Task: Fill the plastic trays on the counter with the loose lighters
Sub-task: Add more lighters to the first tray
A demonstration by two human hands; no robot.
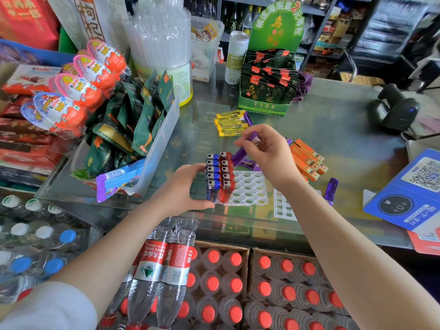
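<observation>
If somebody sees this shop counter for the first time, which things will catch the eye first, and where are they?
In the middle, the left hand steadies a white plastic tray where one row of blue lighters and one row of red lighters already stand. Just above it, the right hand pinches a purple lighter. Loose yellow lighters lie behind, and orange lighters lie to the right.

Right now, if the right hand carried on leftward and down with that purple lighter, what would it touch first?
Probably the red lighters standing in the white tray. The right hand pinches the purple lighter just above and behind them, though depth is hard to judge.
</observation>
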